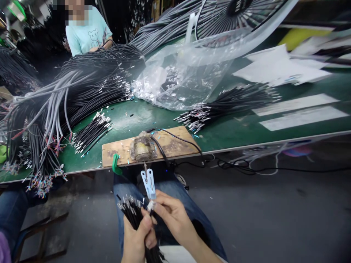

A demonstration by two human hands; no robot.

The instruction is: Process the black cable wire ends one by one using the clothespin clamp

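Note:
My left hand [139,233] is closed around a bundle of short black cables [131,208] with silvery stripped ends pointing up. Beside it, my right hand [172,219] is closed in a pinch by a small whitish piece [150,205]; what exactly its fingers grip is unclear. Just above those fingertips is a light blue clothespin [148,184], fixed to the shaft of a small motor [142,148]. The motor sits on a wooden board [178,140] at the table's front edge, and a green clamp [116,164] grips the board's left end.
Cut black cables lie in a pile [93,131] on the green table [131,113], with long grey cables [57,98] further left. Behind are a clear plastic bag [186,80], another cable bundle [227,102], a fan [236,14] and paper [285,67]. A person [87,34] is across the table.

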